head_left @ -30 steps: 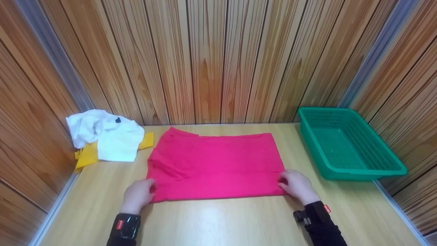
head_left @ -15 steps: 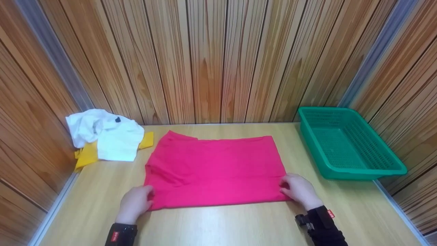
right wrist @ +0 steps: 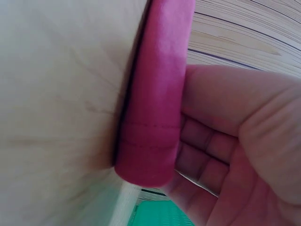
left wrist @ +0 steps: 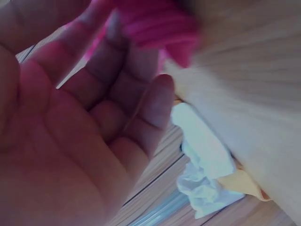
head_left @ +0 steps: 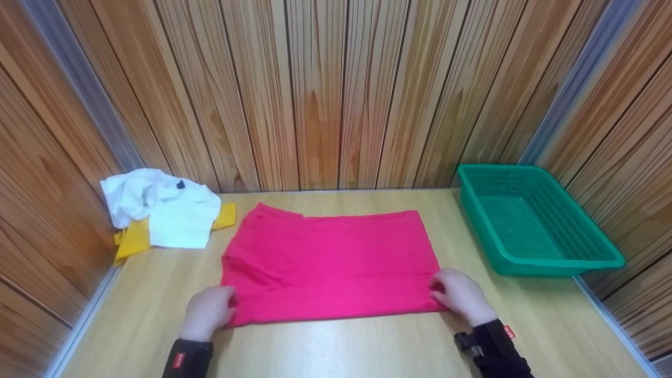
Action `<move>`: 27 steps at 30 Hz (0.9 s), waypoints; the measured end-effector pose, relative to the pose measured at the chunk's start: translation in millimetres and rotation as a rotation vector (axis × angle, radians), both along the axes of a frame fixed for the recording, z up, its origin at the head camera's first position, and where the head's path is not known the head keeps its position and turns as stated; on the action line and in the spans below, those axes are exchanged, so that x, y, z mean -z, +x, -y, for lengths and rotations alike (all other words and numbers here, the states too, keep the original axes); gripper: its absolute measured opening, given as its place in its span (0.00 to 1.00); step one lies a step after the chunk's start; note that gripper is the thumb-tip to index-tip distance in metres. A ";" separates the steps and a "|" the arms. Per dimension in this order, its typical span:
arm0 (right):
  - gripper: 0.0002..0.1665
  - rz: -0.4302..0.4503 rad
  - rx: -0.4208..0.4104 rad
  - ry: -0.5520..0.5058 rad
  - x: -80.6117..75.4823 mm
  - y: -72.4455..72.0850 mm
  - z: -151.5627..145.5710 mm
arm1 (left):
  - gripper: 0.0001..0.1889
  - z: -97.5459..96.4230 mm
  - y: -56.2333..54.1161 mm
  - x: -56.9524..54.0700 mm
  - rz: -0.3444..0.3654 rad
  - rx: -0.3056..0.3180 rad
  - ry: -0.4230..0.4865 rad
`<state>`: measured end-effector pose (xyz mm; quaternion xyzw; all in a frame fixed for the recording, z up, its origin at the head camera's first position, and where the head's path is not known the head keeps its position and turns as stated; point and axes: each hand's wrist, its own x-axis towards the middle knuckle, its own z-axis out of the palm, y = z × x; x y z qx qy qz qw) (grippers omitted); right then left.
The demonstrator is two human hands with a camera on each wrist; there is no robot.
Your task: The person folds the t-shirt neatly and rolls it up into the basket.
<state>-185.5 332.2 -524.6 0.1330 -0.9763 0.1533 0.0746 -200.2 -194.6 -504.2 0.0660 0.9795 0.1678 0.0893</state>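
A folded pink T-shirt [head_left: 336, 262] lies across the middle of the table, its left part wrinkled and its right part smoother. My left hand [head_left: 208, 311] pinches the near left corner; in the left wrist view its fingertips [left wrist: 162, 89] curl by the bunched pink fabric, and the thumb's contact is partly out of frame. At the near right corner my right hand [head_left: 463, 295] pinches the edge. The right wrist view shows the thumb on the rolled fold of the T-shirt [right wrist: 155, 113], where hem stitching is visible, with the other fingers partly hidden behind it.
A green perforated plastic basket [head_left: 562, 266] stands at the right by the wall. On the left, a crumpled white cloth [head_left: 181, 223] with a small dark mark lies over a yellow cloth [head_left: 135, 239]. Wood-panelled walls [head_left: 320, 94] enclose the table's back and sides.
Both hands have drawn the pink T-shirt a little toward the table's near side, mostly in the first half second. The basket and the other cloths stay in place.
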 end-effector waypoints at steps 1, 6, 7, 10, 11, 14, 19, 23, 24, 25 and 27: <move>0.10 0.000 -0.002 0.000 0.0 0.1 0.2 | 0.07 -2.8 -1.7 -3.1 -0.008 0.004 -0.004; 0.10 -0.012 -0.004 0.003 0.5 0.5 -0.2 | 0.05 -25.2 -15.3 -19.0 -0.202 0.066 0.027; 0.11 -0.017 -0.004 0.006 0.7 0.6 -0.6 | 0.06 -30.8 -20.1 -21.1 -0.267 0.088 0.030; 0.12 -0.032 0.000 0.010 1.2 0.9 -1.2 | 0.08 -46.7 -37.2 -24.6 -0.416 0.136 0.028; 0.12 -0.036 -0.001 0.012 1.6 0.9 -1.4 | 0.08 -51.2 -43.5 -24.5 -0.445 0.139 0.022; 0.12 -0.043 -0.008 0.012 2.3 0.9 -1.4 | 0.08 -61.8 -60.3 -20.8 -0.489 0.128 0.006; 0.11 -0.038 -0.007 0.000 1.8 0.8 -0.5 | 0.07 -73.5 -79.6 -9.1 -0.465 0.085 0.021; 0.11 -0.026 0.004 -0.009 0.7 0.4 -0.3 | 0.07 -79.3 -91.6 -1.7 -0.432 0.065 0.014; 0.11 -0.022 0.005 -0.011 0.5 0.3 -0.3 | 0.08 -80.0 -94.0 0.1 -0.425 0.062 0.003; 0.11 -0.020 0.005 -0.013 0.7 0.1 -0.3 | 0.08 -80.3 -96.3 2.2 -0.417 0.061 -0.006; 0.11 -0.016 0.007 -0.017 1.3 -0.3 -0.3 | 0.09 -80.1 -99.5 6.1 -0.414 0.066 -0.027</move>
